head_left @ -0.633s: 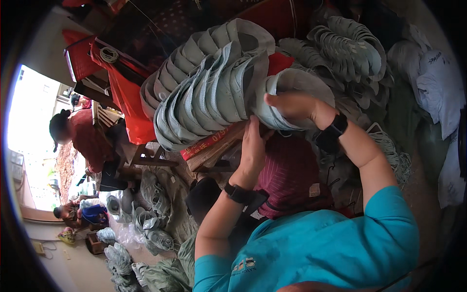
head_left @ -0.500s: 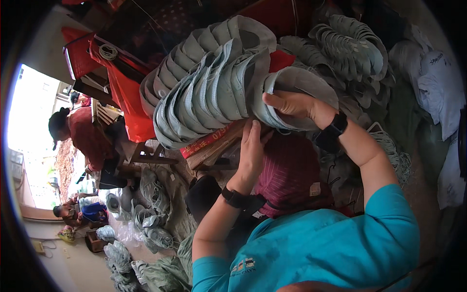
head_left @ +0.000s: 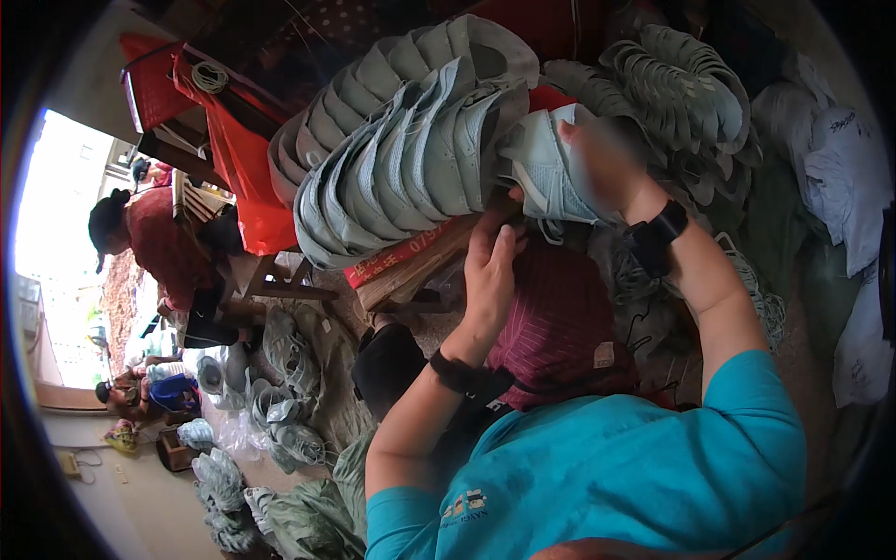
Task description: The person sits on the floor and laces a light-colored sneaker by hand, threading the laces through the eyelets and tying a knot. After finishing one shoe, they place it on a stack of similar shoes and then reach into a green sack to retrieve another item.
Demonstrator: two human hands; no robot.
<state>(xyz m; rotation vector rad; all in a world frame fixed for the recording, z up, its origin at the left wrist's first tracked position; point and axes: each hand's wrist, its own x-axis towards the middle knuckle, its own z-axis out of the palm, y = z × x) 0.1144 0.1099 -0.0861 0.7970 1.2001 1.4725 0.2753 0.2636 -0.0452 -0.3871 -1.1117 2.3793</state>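
Note:
A grey-green shoe upper with white laces is in my right hand, at the right end of the stacked rows. Motion smears part of that hand, though its thumb shows on the upper's edge. Just below and left of this upper, my left hand is raised at the bench edge, fingers stretched out and apart. I see nothing held in it. Two long rows of nested shoe uppers lie on a wooden bench with a red printed strip along it.
More nested uppers are stacked at the far right, beside white sacks. A red cloth hangs left of the rows. Bundled uppers lie on the floor at left. A person in dark red sits beyond them.
The held upper has turned, so its laced front now shows instead of its open hollow. My right hand has shifted up and over it; my left hand has moved slightly right.

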